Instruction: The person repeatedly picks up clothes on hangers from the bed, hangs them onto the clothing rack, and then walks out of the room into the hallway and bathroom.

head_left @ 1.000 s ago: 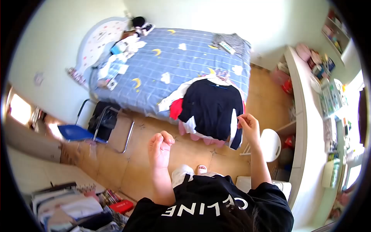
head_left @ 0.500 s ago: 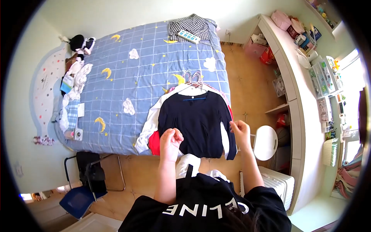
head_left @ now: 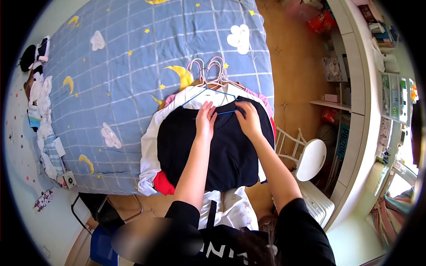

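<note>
A black long-sleeved top (head_left: 191, 146) lies spread over white and red garments on the bed's near edge. At its neckline is a blue hanger (head_left: 193, 98), its left arm showing outside the top and its right end at the collar. My left hand (head_left: 205, 120) pinches the left side of the neckline beside the hanger's lower bar. On the right of the collar, my right hand (head_left: 249, 119) is closed on the black fabric, close to the hanger's right end. Several pink and white hangers (head_left: 216, 71) stick out above a white garment (head_left: 153, 133).
The blue patterned bed (head_left: 133, 26) extends ahead and left, with clothes (head_left: 44, 111) along its left side. At the right stand a white folding chair (head_left: 310, 159), a white suitcase (head_left: 317, 201) and a long shelf unit (head_left: 355, 88). A blue chair (head_left: 103, 248) is at lower left.
The view has moved closer to the bed. Both hands have moved from the air in front of the bed onto the black top's neckline. The top's lower part is now bunched, and the blue hanger shows more.
</note>
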Available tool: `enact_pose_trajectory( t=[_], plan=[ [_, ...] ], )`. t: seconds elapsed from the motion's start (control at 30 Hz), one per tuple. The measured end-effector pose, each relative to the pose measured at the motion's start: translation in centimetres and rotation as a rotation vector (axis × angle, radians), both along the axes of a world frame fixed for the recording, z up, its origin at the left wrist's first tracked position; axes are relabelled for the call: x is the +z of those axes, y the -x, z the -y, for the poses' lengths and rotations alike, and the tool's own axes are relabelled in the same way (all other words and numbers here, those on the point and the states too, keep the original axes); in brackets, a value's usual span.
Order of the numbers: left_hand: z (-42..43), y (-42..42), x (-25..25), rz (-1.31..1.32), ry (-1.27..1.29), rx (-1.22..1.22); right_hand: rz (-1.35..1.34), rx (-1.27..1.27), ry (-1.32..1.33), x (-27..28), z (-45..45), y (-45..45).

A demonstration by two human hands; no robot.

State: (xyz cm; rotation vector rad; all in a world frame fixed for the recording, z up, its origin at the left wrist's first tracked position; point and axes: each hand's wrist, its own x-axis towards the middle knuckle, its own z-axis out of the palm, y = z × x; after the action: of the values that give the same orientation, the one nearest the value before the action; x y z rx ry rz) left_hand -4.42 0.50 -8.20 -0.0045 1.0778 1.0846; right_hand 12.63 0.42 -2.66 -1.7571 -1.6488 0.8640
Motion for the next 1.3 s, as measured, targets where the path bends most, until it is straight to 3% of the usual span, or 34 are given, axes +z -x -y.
enact_pose_trajectory(
  t=[0.1, 0.23, 0.33, 0.37, 0.43, 0.5, 0.57, 0.63, 0.77, 0.8, 0.9, 0.93, 1.07, 1.17, 1.3],
  plan=[
    [-1.5, -0.3, -0.9, 0.052, -0.013, 0.005, 0.207, 0.096, -0.010, -6.3, -4.4, 1.7],
    [-2.9, -0.3, -2.4, 0.059, -0.017, -0.052, 0.576, 0.214, -0.168, -8.2, -8.1, 3.3],
    [-3.8, -1.5, -3.0, 0.029, -0.041, -0.023, 0.557, 0.376, -0.044, -7.5, -7.9, 3.2],
    [-4.0, -2.0, -2.9, 0.131, -0.068, 0.054, 0.396, 0.390, -0.152, -6.7, -7.3, 3.3],
    [-3.4, -2.7, -3.3, 0.137, 0.000, 0.142, 0.204, 0.458, -0.038, -5.9, -6.1, 2.0],
    [-2.3, -3.3, -4.4, 0.062, 0.031, 0.215, 0.040, 0.307, -0.159, -7.4, -6.3, -0.1],
    [-2.2, -3.8, -0.2, 0.047, 0.134, 0.247, 0.214, 0.104, -0.171, -7.2, -8.1, -1.0],
    [-0.8, -4.1, 0.2, 0.029, 0.049, 0.254, 0.495, 0.075, -0.087, -7.9, -9.2, -1.5],
    [1.7, -3.4, 1.7, 0.144, -0.035, 0.260, 0.711, 0.322, 0.003, -10.5, -10.6, -3.6],
    [2.1, -2.9, 2.9, 0.176, -0.018, 0.238, 0.692, 0.293, -0.056, -9.9, -10.8, -3.4],
    [4.3, -1.6, 3.9, 0.248, -0.072, 0.178, 0.299, 0.128, -0.028, -6.0, -9.3, -3.1],
    [4.6, -1.5, 4.8, 0.238, -0.079, 0.173, 0.208, 0.054, 0.105, -4.3, -8.2, -2.6],
    [5.8, -1.3, 8.3, 0.275, -0.053, 0.193, 0.122, 0.147, 0.047, 2.1, -1.0, -0.8],
    [7.7, -0.8, 10.7, 0.345, -0.147, 0.146, 0.083, 0.377, -0.041, 6.8, 5.7, 1.3],
    [13.1, 0.2, 11.2, 0.386, -0.116, 0.072, -0.027, 0.220, 0.127, 10.8, 13.7, 3.4]
  ],
)
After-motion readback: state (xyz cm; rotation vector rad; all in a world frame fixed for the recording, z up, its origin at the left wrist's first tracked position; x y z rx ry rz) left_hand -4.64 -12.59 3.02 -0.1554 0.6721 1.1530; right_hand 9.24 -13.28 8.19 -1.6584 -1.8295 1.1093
